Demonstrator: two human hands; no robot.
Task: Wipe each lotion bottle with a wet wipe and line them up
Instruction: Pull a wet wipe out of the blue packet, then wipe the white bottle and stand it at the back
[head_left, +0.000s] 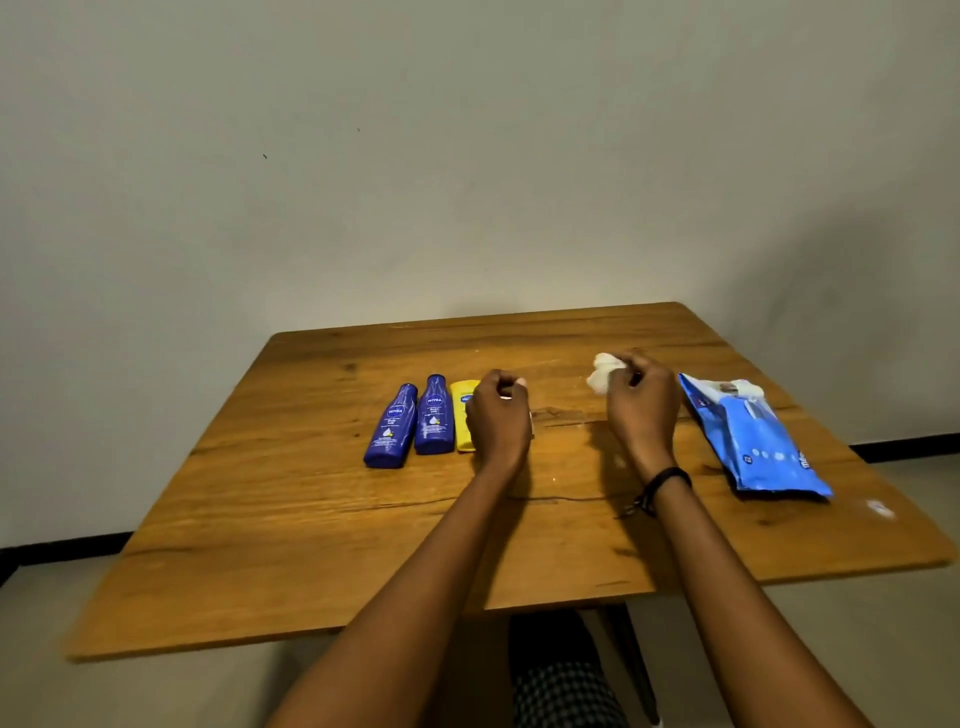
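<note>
Left of the wooden surface's (311, 545) centre lie two dark blue plastic lotion bottles (392, 428) and a yellow bottle (461, 415); your left hand (498, 415) curls beside them, grip unclear; your right hand (641, 400) pinches a crumpled white wipe (602, 371) beside a blue wipes pack (753, 441)

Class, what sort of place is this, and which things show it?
Probably a plain room at home: a wooden table by a bare wall, lotion bottles lined up, a wet wipe pack.

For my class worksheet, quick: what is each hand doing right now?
Left hand: curled, grip cannot be told.
Right hand: holding a crumpled wipe.
</note>
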